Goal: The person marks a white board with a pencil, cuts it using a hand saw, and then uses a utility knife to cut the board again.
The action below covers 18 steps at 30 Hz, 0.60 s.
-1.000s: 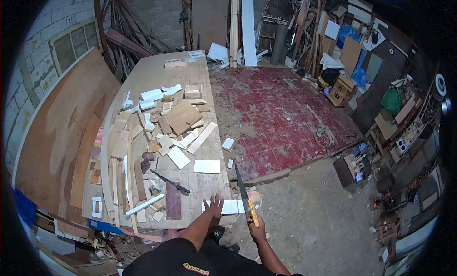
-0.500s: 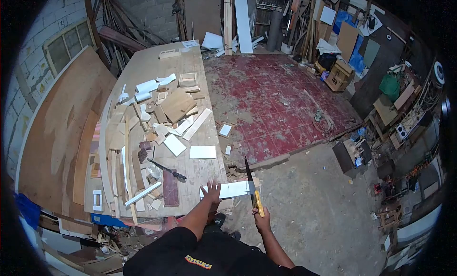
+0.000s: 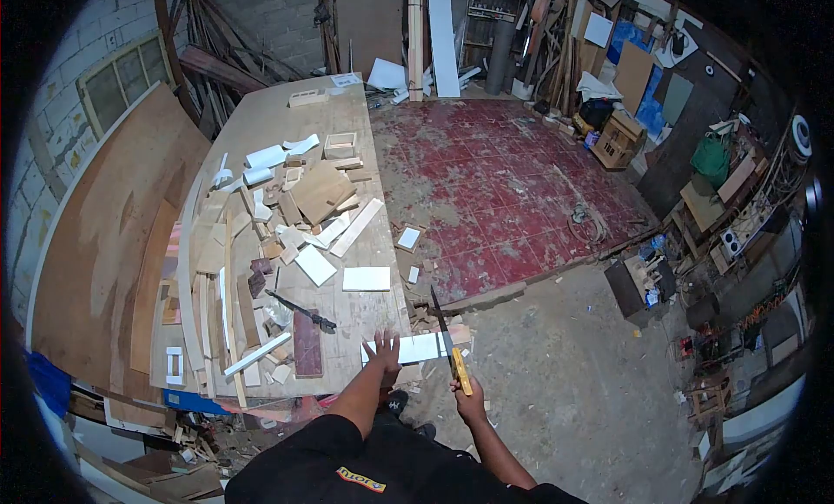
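Note:
A white board (image 3: 419, 348) lies across the table's near right corner, its right end reaching past the edge. My left hand (image 3: 382, 354) rests on the board's left part with fingers spread flat. In my right hand (image 3: 469, 401) is the yellow handle of a handsaw (image 3: 460, 371), fingers wrapped around it. The saw's dark blade points away from me and crosses the board near its right end. A paler wood piece (image 3: 460, 334) shows just beyond the blade.
On the wooden table (image 3: 347, 104) lie several wood offcuts, another white board (image 3: 367, 279), a dark reddish board (image 3: 307, 343) and a black, long-handled tool (image 3: 300, 310). Right of it are a red tiled floor (image 3: 512, 200) and grey concrete (image 3: 556, 374). A large plywood sheet (image 3: 104, 252) leans at left.
My right hand and the saw have shifted left, so the blade crosses the board farther left. My left hand stays spread on the board.

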Motion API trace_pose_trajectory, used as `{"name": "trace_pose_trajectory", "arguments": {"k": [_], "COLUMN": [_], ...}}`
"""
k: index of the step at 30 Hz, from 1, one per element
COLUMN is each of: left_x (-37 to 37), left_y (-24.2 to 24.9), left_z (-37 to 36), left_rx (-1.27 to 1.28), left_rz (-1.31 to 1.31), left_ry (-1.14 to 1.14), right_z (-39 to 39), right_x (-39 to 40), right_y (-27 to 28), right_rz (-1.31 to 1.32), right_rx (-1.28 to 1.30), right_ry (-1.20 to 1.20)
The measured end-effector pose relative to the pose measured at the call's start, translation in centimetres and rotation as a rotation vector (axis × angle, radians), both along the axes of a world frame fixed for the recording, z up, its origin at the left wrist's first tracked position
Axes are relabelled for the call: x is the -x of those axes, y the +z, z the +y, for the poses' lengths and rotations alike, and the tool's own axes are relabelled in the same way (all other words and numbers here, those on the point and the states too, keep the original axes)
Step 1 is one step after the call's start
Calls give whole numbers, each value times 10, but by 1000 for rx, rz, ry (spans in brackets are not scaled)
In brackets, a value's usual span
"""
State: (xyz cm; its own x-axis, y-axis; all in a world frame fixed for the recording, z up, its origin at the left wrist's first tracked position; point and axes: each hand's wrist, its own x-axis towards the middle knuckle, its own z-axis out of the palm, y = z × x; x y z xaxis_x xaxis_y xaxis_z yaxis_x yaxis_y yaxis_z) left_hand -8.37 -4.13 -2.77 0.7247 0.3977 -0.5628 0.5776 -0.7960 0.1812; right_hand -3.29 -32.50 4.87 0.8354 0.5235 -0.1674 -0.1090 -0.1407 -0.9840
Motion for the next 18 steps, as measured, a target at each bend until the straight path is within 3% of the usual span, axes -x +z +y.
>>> {"name": "trace_pose_trajectory", "arguments": {"k": [11, 14, 18], "left_x": [9, 11, 11], "left_y": [14, 20, 15], "left_z": [-2, -6, 5], "left_rx": [48, -46, 106], "left_rz": [-79, -140, -175], "left_ry": [15, 25, 77], "right_z": [7, 11, 18], "right_x": [-5, -10, -12], "right_y": [-5, -5, 8], "right_rz": [-60, -87, -101], "right_rx": [30, 83, 93], "right_ry": [22, 18, 11]}}
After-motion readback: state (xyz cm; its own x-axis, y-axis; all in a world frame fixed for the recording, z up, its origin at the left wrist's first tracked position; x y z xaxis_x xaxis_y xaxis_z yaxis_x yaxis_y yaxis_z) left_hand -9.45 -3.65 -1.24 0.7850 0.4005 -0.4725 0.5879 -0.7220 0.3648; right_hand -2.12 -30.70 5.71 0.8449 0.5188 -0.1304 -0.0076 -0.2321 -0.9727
